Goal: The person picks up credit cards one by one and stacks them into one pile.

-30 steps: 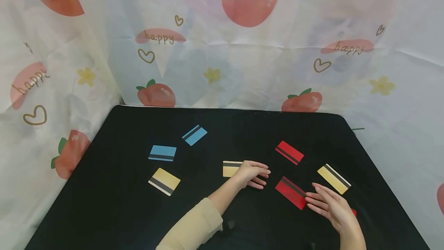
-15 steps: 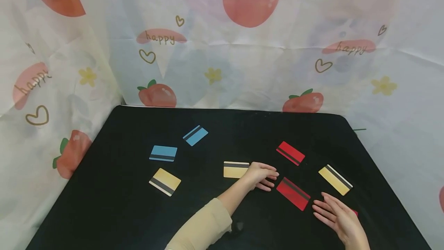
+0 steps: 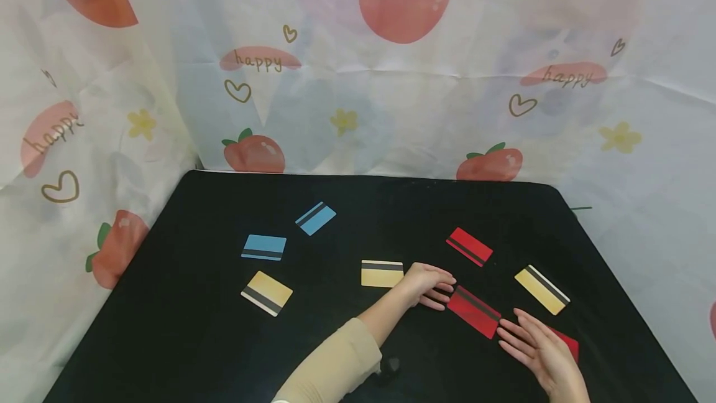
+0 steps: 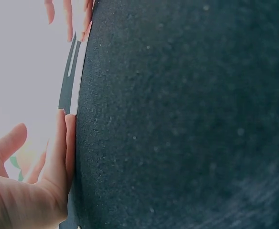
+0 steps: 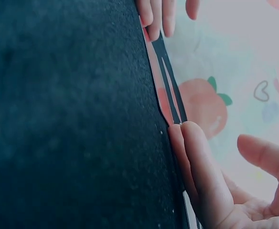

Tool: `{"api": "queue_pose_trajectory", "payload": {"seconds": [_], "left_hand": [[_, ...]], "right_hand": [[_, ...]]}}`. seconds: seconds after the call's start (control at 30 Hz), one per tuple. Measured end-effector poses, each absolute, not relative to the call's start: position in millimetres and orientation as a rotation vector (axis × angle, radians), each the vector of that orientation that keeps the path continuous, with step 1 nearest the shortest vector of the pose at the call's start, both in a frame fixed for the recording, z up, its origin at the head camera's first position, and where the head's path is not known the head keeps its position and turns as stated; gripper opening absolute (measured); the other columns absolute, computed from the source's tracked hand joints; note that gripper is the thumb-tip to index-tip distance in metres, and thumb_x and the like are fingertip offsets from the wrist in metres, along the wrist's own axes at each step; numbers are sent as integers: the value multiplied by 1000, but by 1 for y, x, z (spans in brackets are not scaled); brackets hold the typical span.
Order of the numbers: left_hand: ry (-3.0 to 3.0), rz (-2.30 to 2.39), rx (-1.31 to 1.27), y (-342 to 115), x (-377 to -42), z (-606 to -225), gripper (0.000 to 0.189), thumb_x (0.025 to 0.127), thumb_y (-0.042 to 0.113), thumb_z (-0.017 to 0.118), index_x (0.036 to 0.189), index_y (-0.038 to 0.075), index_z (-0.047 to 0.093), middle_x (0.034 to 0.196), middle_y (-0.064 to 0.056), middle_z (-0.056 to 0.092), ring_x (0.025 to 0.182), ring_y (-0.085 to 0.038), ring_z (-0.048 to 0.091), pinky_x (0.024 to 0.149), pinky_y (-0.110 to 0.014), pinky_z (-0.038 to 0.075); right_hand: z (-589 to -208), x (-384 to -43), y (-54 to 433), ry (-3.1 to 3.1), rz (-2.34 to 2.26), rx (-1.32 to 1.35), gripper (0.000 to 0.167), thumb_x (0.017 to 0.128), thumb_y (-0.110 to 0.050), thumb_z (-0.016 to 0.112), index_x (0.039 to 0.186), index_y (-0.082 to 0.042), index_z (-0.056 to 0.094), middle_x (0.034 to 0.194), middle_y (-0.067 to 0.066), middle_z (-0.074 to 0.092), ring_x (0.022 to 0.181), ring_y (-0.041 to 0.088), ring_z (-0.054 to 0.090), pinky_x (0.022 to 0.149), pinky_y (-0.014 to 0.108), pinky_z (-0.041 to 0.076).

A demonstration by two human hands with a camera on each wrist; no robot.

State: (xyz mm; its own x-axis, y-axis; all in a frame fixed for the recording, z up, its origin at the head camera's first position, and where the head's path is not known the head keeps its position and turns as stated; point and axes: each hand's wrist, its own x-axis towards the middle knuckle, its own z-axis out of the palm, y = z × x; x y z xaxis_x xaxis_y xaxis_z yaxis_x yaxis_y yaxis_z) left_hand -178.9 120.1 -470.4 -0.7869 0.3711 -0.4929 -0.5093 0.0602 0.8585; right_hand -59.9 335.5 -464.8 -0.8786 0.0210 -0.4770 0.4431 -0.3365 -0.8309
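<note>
A red card with a dark stripe [image 3: 474, 311] lies flat on the black table between my two hands. My left hand [image 3: 429, 286] has its extended fingertips at the card's left end. At the opposite end are the fingertips of my right hand [image 3: 542, 353], also extended. Both wrist views show the card edge-on, with left fingers [image 4: 58, 148] and right fingers [image 5: 201, 167] right at its ends. Under the right hand, a second red card [image 3: 570, 344] is partly hidden. A gold card [image 3: 382, 273] lies just left of the left hand.
A third red card [image 3: 468, 246] lies farther back, and a gold card [image 3: 542, 290] lies at the right. Toward the left are two blue cards, one nearer [image 3: 263, 247] and one farther [image 3: 316, 218], plus a gold card [image 3: 266, 293]. A printed curtain [image 3: 358, 98] hangs behind the table [image 3: 184, 341].
My left hand has moved right to the red card's left end. My right hand drew back from the card, then returned to its right end. The card has hardly moved.
</note>
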Motion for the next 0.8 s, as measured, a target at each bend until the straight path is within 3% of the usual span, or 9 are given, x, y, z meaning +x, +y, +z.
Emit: {"api": "queue_pose_trajectory", "payload": {"seconds": [0.27, 0.8], "left_hand": [[1695, 1780, -255, 123, -180, -472, 10, 81, 17, 67, 86, 8, 66, 76, -10, 69, 70, -24, 68, 59, -41, 57], [1787, 1805, -194, 125, -171, -472, 5, 78, 5, 69, 83, 4, 69, 74, -7, 69, 66, -19, 67, 58, -35, 57]], "right_hand": [[-467, -61, 335, 1580, -2301, 605, 20, 96, -31, 47, 89, -37, 64, 93, -8, 66, 89, 11, 65, 84, 32, 52], [-467, -63, 335, 1532, -2299, 660, 23, 96, -31, 47, 85, -34, 67, 91, -9, 67, 88, 9, 65, 85, 30, 52]]}}
